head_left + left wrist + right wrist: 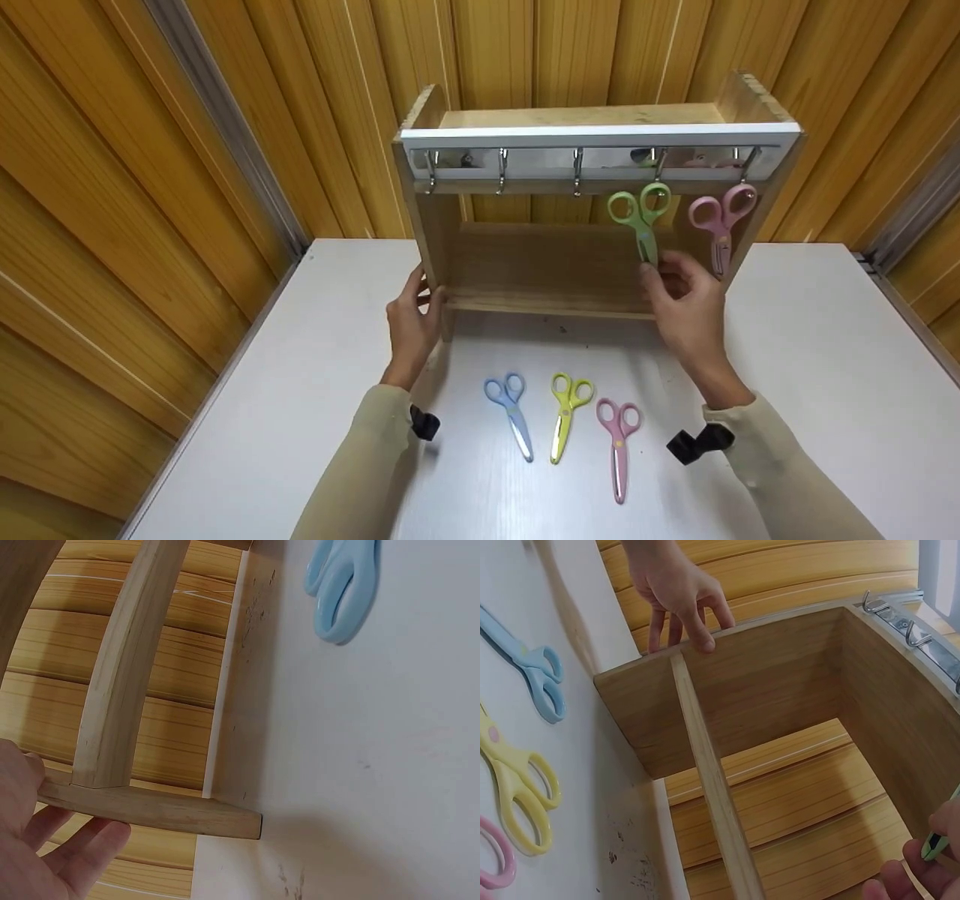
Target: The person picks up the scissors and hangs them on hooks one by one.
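A wooden shelf rack (555, 255) stands on the white table, with a strip of metal hooks (502, 172) along its top front. My left hand (412, 322) grips the rack's left side panel (172, 814), thumb at the front edge and fingers on the outer face. Green scissors (643, 221) hang by one handle loop at the second hook from the right. With thumb and fingers, my right hand (688, 311) pinches their blade end, whose tip (934, 846) shows in the right wrist view. Pink scissors (721, 217) hang from the rightmost hook, just beside that hand.
On the table in front of the rack lie blue scissors (511, 409), yellow scissors (568, 412) and another pink pair (618, 442), handles toward the rack. Behind stands a wood-panelled wall (495, 52). Several hooks on the left carry nothing.
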Demonstrator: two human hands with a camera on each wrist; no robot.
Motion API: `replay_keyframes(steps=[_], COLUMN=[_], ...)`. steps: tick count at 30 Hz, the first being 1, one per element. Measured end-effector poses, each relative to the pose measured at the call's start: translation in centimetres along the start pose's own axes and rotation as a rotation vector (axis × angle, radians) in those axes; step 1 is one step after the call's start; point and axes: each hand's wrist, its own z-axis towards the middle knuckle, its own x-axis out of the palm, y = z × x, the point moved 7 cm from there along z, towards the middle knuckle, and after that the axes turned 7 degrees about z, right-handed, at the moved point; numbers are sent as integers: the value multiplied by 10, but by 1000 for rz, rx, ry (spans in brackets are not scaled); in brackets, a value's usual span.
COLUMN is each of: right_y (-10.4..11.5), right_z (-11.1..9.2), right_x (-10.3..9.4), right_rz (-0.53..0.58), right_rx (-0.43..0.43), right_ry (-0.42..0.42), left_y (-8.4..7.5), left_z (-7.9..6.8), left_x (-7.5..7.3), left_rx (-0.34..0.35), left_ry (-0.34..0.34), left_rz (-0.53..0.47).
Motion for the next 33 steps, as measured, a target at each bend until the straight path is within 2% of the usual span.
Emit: replay_keyframes(steps=[5,10,20,24,28,33], right_y=[-23,-34,-57,-64,-67,-69], right_z=[1,-10,-60,-79,-98,-119], right_x=[-8,-11,-9,-8,-6,-2], right_rz=[-86,-201,-394,-480,-557,-628], right_rx=[18,28,148,168,169,152], right_ry=[35,144,394,480,533,562], left_y=[-2,-1,1,1,1,1], left_z=[0,1,-1,0,0,0], left_x=[-2,-2,0,0,1,1], left_rx=[24,34,0,-18,-25,-26], left_ry=[-10,-21,-6,-1,2,11], left_rz=[-5,-1,34,26,28,22])
